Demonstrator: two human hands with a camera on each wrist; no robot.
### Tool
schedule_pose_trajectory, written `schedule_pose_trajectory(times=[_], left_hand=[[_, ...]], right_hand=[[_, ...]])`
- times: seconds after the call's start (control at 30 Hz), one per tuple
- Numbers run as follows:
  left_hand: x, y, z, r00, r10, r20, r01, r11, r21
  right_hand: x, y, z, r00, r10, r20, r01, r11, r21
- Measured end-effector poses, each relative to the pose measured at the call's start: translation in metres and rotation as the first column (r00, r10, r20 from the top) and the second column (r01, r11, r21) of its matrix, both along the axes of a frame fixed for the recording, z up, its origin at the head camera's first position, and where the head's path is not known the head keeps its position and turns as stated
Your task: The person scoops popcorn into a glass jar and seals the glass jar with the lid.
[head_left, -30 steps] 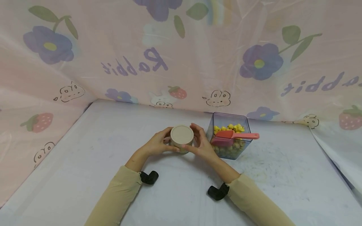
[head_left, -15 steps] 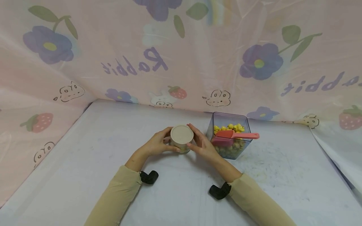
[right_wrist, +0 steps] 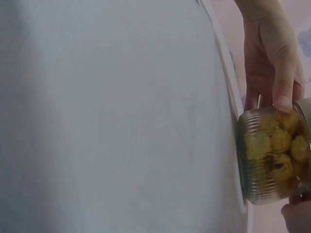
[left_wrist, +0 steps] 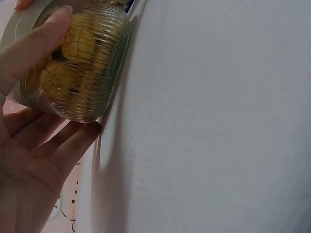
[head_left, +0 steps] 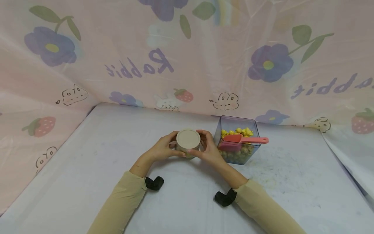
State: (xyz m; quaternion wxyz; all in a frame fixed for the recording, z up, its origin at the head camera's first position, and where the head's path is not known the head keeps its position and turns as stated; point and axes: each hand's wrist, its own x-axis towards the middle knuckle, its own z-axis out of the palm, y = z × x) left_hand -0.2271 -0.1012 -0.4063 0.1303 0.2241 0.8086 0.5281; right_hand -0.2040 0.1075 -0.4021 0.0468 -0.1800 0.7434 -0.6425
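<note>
A ribbed glass jar (left_wrist: 92, 63) of yellow popcorn stands on the white table, capped by a round beige lid (head_left: 188, 138). My left hand (head_left: 160, 150) grips the jar's left side, its thumb across the front and its fingers behind. On the other side my right hand (head_left: 211, 152) holds the lid's edge, thumb in front and fingers curled at the back right. In the right wrist view, the jar (right_wrist: 269, 150) shows popcorn pressed against the glass, while only a bit of the right hand (right_wrist: 299, 216) appears at the corner.
Just right of the hands stands a clear bluish square bin (head_left: 253, 125) partly filled with yellow popcorn. A pink scoop (head_left: 252, 140) lies in it, handle jutting over the right rim. A printed pink curtain (head_left: 187, 48) hangs behind the white table (head_left: 87, 182).
Half a second ago my right thumb had slid rightward along the lid's edge; now it is back at the front, the fingers regripping the right side. My left hand and the jar stay put.
</note>
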Motion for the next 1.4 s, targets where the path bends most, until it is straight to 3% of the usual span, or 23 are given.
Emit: schedule_pose_trajectory(times=[0.17,0.47,0.63,1.4], left_hand=[[0.0,0.0,0.001,1.0,0.004,0.008,-0.004,1.0,0.002],[0.0,0.001,0.001,0.999,0.015,0.04,-0.015,1.0,-0.001],[0.001,0.001,0.001,0.999,0.008,0.042,-0.008,1.0,0.002],[0.001,0.0,0.0,1.0,-0.002,0.027,0.001,1.0,0.019]], right_hand=[[0.001,0.002,0.0,1.0,0.026,-0.005,-0.026,1.0,0.001],[-0.002,0.012,0.003,0.979,0.205,0.006,-0.204,0.976,-0.069],[-0.002,0.013,0.005,0.969,0.248,0.013,-0.245,0.965,-0.097],[0.001,0.005,0.001,0.997,0.068,-0.021,-0.068,0.998,-0.006]])
